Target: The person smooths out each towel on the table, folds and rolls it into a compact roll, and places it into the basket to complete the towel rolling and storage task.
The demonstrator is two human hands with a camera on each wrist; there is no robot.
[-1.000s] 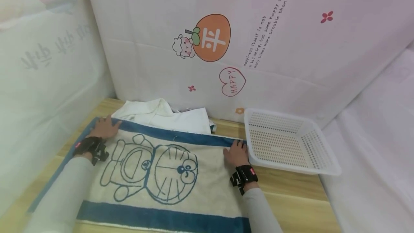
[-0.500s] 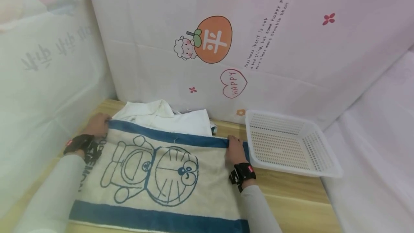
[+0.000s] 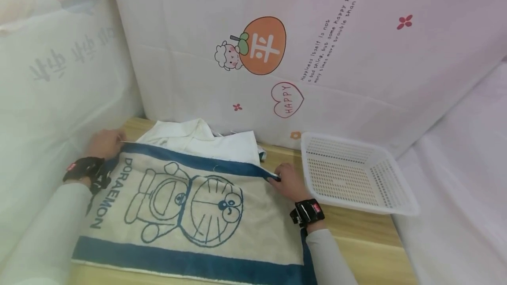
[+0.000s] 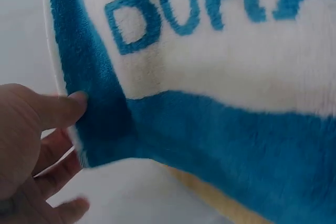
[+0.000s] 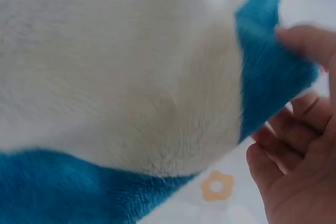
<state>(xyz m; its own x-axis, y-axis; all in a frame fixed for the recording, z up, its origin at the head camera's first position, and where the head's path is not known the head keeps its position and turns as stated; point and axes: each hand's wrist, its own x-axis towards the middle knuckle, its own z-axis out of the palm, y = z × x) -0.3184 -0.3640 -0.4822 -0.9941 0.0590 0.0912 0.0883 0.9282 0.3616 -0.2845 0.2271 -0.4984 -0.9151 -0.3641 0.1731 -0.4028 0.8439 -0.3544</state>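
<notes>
A cream towel (image 3: 269, 223) with blue borders, a blue cartoon figure and the lettering DORAEMON is spread over the table, its far edge lifted. At its far left corner my left hand (image 3: 104, 144) pinches the blue border; in the left wrist view the thumb of that hand (image 4: 31, 145) lies on top and the fingers go underneath. My right hand (image 3: 291, 181) pinches the far edge near the right corner. In the right wrist view, that hand (image 5: 304, 124) grips the blue corner, which is folded and bent.
Behind the towel lies a crumpled white cloth (image 3: 233, 146) against the printed curtain (image 3: 190, 82). A white perforated basket (image 3: 348, 208) stands on the wooden table (image 3: 356, 241) to the right, close to my right hand. Another curtain (image 3: 71, 109) hangs on the left.
Both hands have gone from lying on the towel to pinching its far edge. My left hand moved outward to the left, uncovering the lettering. The far edge has risen slightly.
</notes>
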